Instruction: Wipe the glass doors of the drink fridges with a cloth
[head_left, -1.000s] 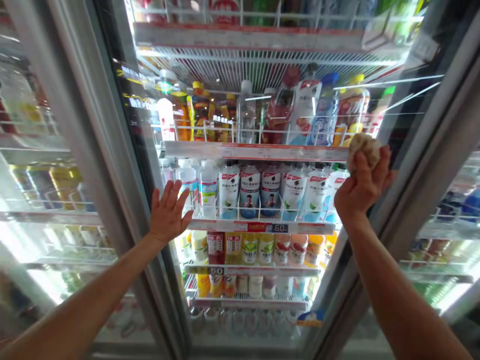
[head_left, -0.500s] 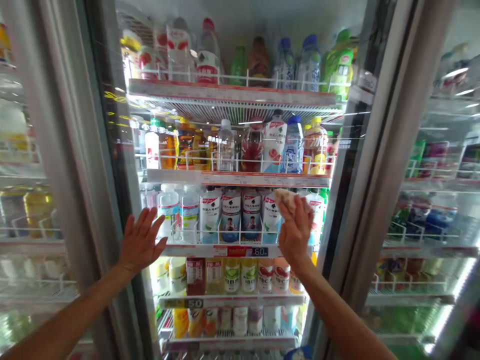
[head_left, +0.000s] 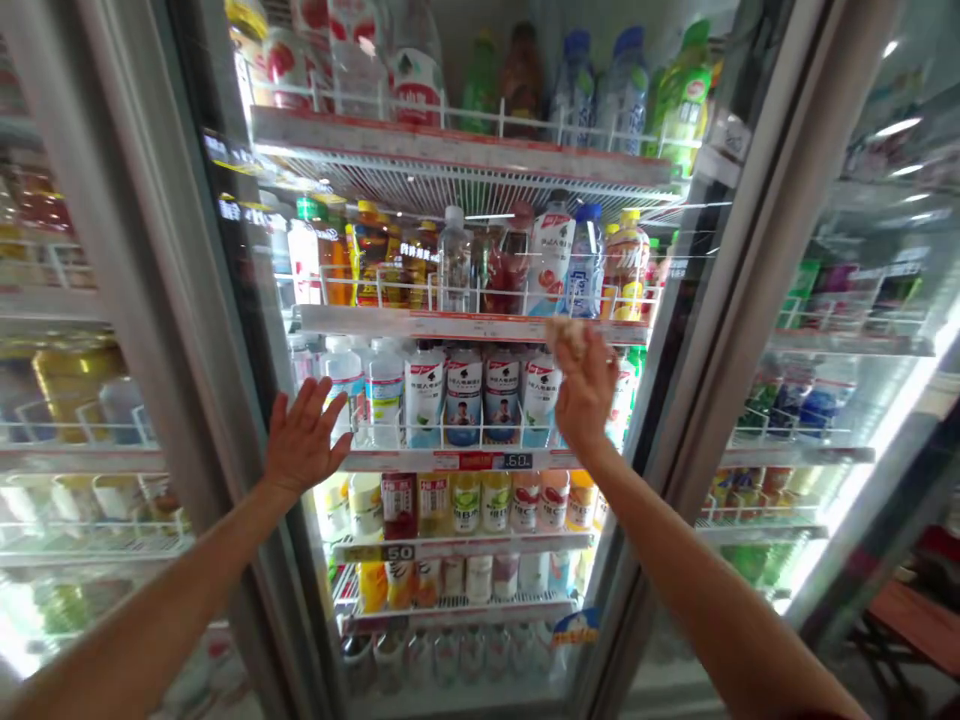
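In the head view a glass-fronted drinks fridge stands before me, its shelves (head_left: pixel 465 325) lined with bottles behind the glass. My left hand (head_left: pixel 306 432) is spread flat near the left edge of the glass door, fingers apart and holding nothing. A crumpled pale cloth (head_left: pixel 564 338) is in my right hand (head_left: pixel 589 390), whose fingers press on it at the glass. Behind that hand are white-labelled bottles (head_left: pixel 540 395) and, above it, a blue-capped bottle (head_left: pixel 586 262). The hand is slightly blurred, and part of the cloth is hidden by the fingers.
Metal door frames run down the left (head_left: pixel 161 250) and the right (head_left: pixel 757 290). More fridge sections with drinks lie beyond both. A blue and orange sticker (head_left: pixel 576 626) is low on the glass. At the lower right is a reddish folding stool or table (head_left: pixel 919 615).
My right hand with the cloth has swept from the right door frame leftward across the glass, then slightly up. My left hand stays spread near the left edge. The camera view has shifted.
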